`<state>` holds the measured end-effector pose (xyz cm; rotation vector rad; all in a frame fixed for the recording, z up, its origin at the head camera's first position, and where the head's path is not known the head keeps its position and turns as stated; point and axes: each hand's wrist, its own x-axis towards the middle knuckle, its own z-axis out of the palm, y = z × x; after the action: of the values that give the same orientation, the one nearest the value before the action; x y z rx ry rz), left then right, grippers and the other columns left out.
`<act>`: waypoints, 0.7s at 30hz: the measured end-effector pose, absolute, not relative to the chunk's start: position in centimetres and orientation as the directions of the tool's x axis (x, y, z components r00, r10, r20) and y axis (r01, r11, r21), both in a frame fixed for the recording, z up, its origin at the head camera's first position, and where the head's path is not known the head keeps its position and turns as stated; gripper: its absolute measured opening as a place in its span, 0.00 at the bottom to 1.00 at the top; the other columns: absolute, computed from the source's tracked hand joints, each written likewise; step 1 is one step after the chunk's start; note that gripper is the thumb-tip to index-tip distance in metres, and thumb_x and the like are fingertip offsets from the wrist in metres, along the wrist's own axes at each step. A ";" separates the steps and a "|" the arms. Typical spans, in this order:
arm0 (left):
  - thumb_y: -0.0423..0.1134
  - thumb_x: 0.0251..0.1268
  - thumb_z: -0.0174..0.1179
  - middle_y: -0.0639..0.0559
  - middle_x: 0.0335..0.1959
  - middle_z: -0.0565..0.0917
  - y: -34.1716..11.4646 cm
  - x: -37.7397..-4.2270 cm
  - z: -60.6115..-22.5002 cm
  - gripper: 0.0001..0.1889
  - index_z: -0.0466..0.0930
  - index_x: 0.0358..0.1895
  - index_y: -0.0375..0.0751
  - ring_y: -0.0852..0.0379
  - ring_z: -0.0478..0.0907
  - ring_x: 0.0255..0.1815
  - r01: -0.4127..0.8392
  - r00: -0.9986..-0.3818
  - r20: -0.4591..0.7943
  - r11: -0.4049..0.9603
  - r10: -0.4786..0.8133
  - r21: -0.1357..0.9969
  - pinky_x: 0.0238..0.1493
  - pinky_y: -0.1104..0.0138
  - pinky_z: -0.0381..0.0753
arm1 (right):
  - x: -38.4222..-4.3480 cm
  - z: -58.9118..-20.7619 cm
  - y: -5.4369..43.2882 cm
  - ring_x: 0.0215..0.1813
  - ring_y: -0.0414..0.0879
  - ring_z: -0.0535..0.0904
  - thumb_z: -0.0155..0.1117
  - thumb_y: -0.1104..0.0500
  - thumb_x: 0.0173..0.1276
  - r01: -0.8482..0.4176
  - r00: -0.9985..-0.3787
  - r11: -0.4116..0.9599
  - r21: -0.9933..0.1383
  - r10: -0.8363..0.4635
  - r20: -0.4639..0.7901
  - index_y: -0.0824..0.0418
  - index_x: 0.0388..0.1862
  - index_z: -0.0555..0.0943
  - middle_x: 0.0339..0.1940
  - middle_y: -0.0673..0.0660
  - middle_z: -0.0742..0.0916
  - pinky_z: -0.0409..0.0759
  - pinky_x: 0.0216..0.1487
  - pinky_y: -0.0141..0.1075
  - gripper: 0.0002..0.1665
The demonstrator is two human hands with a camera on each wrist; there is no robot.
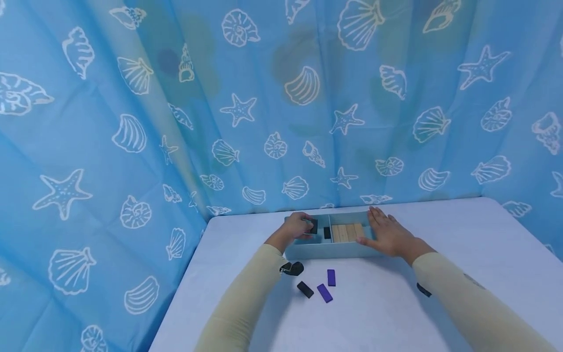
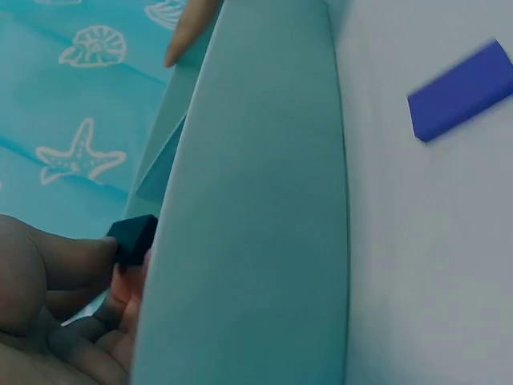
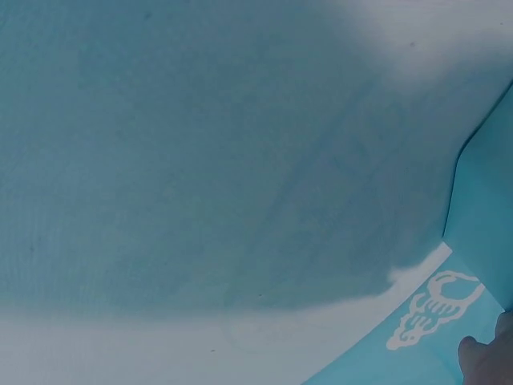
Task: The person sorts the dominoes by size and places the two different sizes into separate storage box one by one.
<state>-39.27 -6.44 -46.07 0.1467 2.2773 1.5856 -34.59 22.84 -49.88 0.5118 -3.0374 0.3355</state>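
Note:
A pale blue-grey box with a divider stands near the table's back edge. Over its left compartment my left hand pinches a black rectangular block between thumb and fingers; the left wrist view shows this block just behind the box wall. Another black block is in that compartment, beside the divider. Several light wooden blocks lie side by side in the right compartment. At the box's right end rests my right hand, fingers straight, thumb over the front rim.
On the white table in front of the box lie a black block and two purple blocks, one upright in view and one slanted. A blue shell-patterned curtain hangs behind the table and along its left side.

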 end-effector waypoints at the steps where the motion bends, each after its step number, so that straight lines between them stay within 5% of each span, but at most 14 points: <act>1: 0.29 0.72 0.53 0.42 0.46 0.77 -6.4 -39.3 -46.2 0.13 0.75 0.57 0.32 0.49 0.80 0.44 -0.126 -0.928 -0.241 0.369 0.284 0.921 0.42 0.61 0.84 | -34.6 -49.9 22.8 0.77 0.66 0.41 0.45 0.23 0.65 -0.331 -0.944 0.922 -0.202 -0.321 0.082 0.76 0.75 0.47 0.77 0.71 0.50 0.41 0.72 0.61 0.65; 13: 0.32 0.70 0.57 0.47 0.38 0.79 -5.2 -39.4 -47.5 0.08 0.78 0.48 0.35 0.52 0.80 0.36 -0.101 -0.950 -0.246 0.556 0.192 0.825 0.46 0.57 0.80 | -34.7 -50.2 22.8 0.77 0.66 0.40 0.44 0.23 0.65 -0.313 -0.950 0.928 -0.202 -0.306 0.066 0.76 0.75 0.46 0.77 0.72 0.49 0.40 0.71 0.62 0.65; 21: 0.31 0.68 0.59 0.48 0.31 0.76 -5.0 -40.5 -48.6 0.01 0.78 0.38 0.37 0.51 0.75 0.34 -0.083 -0.958 -0.232 0.609 0.169 0.789 0.40 0.58 0.77 | -34.6 -50.0 22.7 0.77 0.66 0.40 0.46 0.24 0.65 -0.310 -0.951 0.927 -0.211 -0.303 0.062 0.76 0.75 0.46 0.77 0.72 0.49 0.40 0.71 0.62 0.65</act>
<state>-40.50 -5.02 -48.57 0.0705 2.5543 1.2728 -34.59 22.70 -50.03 0.4860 -3.0559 0.3417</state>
